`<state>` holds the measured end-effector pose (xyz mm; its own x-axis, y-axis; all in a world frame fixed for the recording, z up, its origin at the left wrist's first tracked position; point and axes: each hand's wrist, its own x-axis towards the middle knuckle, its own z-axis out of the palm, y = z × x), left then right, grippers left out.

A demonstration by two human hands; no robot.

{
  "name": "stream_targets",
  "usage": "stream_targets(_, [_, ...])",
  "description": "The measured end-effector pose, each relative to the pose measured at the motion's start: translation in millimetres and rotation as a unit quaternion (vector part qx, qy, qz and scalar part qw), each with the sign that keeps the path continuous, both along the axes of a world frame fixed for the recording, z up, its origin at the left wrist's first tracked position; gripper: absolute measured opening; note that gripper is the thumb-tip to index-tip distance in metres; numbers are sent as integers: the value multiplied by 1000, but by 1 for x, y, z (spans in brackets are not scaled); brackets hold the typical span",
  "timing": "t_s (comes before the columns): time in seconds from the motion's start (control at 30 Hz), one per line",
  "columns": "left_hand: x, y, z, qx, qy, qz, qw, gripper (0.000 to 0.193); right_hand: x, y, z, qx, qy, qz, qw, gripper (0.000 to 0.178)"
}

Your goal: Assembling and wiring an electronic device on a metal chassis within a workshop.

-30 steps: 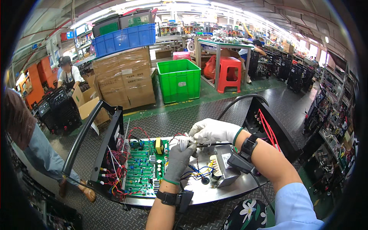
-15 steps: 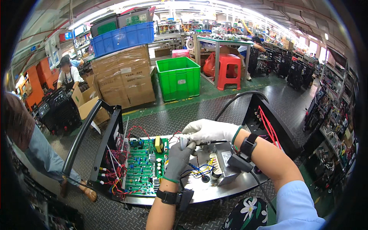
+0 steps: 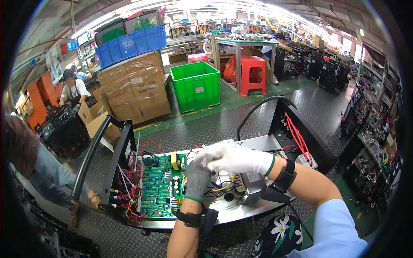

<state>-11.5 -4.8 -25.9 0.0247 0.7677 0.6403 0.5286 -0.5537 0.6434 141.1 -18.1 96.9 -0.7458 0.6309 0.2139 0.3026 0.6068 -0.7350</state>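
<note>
My left hand (image 3: 198,175), in a grey glove, is raised over the middle of an open metal chassis (image 3: 221,218), its fingers curled in. My right hand (image 3: 235,158), in a white glove, reaches across from the right and closes over the left fingertips. What lies between the fingers is covered by the white glove and blurred. Left of the hands lies a green circuit board (image 3: 160,189) with a yellow transformer (image 3: 175,161). Below the right hand sit a grey metal block (image 3: 253,185) and blue and yellow wires (image 3: 223,187).
A black handle (image 3: 89,160) rises at the chassis's left end. Red cables (image 3: 297,136) run along its black right end panel (image 3: 301,129). Beyond stand a green bin (image 3: 195,88), a carton (image 3: 134,90) and a red stool (image 3: 253,76). A person's leg (image 3: 56,176) is close at left.
The white wire bundle seen between my fingers before is now hidden. My right hand has turned and moved over the left fingertips. The person at left has shifted a foot.
</note>
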Motion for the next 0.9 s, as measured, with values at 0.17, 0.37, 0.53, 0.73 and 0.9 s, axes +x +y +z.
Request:
stream_targets(0.17, [-31, -42, 72, -197, -162, -106, 961, 25, 21, -7, 42, -36, 100, -123, 987, 50])
stream_targets(0.37, [-34, -102, 91, -190, 56, -181, 963, 19, 6, -55, 25, 313, -7, -24, 950, 12])
stream_targets(0.53, [-58, -147, 86, -272, 202, -120, 933, 23, 27, -86, 21, 190, 75, -55, 977, 11])
stream_targets(0.73, [-69, -120, 82, -187, -117, -179, 959, 32, 15, -69, 5, 50, 99, -119, 987, 17])
stream_targets(0.9, [-77, -69, 83, -230, 99, -52, 967, 19, -1, -29, -13, 140, -28, -104, 984, 26])
